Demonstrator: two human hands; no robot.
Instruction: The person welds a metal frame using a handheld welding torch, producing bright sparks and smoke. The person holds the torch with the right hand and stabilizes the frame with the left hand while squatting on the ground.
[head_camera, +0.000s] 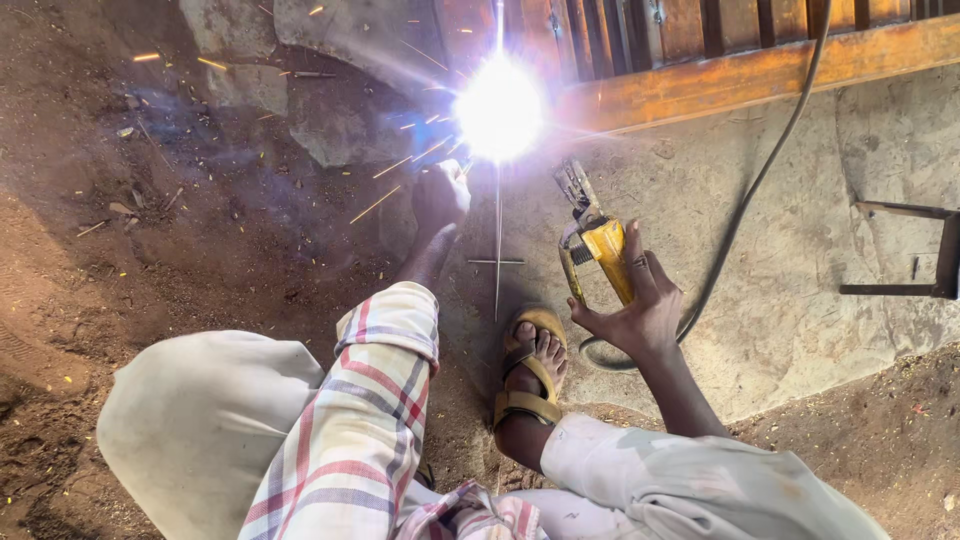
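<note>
The right hand (640, 305) has its fingers wrapped around the yellow electrode holder (597, 250); left of the holder, the left hand (440, 195) is closed beside the bright arc (498, 108).

Ground: concrete slab (800, 200) fills center & right of frame; bare dirt (150, 230) at left & lower right. On slab: dark cable (745, 200) curving top right to center, sandalled foot (530, 370) bottom center, metal bracket (915, 250) (right edge), orange-painted frame (760, 70) along top.

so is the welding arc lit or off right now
Lit: a white glare throws sparks by the orange frame, just beyond the left hand.
</note>
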